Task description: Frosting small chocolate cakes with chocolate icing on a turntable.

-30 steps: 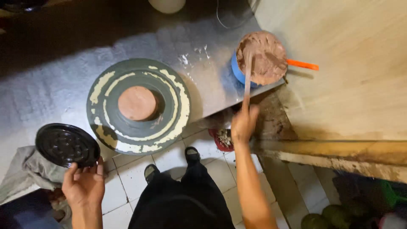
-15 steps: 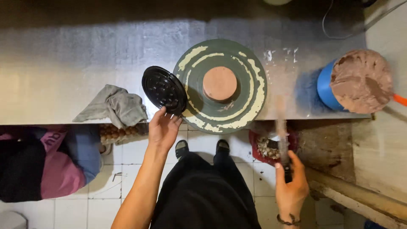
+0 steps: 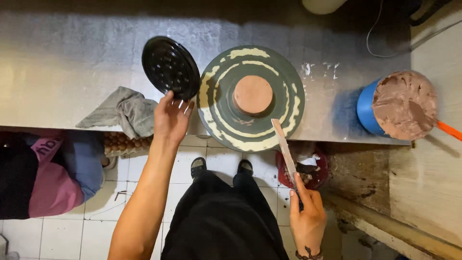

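Above the grey metal surface [image 3: 62,67], the left hand [image 3: 172,118] had its grip on the lower rim of a round black perforated disc [image 3: 170,67], tilting it up on edge just beside the dark round turntable streaked with cream [image 3: 251,98], so its face stayed off the surface. A small round brown cake [image 3: 252,94] sat at the turntable's centre. Lower down, the right hand [image 3: 307,219] was clenched round the handle of a long flat spatula [image 3: 283,147], blade angled up toward the turntable's near edge (smeared, so it looked). A blue tub of brown cream [image 3: 403,106] stood well apart; its orange handle ran off-frame. Whether the disc touched the turntable could not be told.
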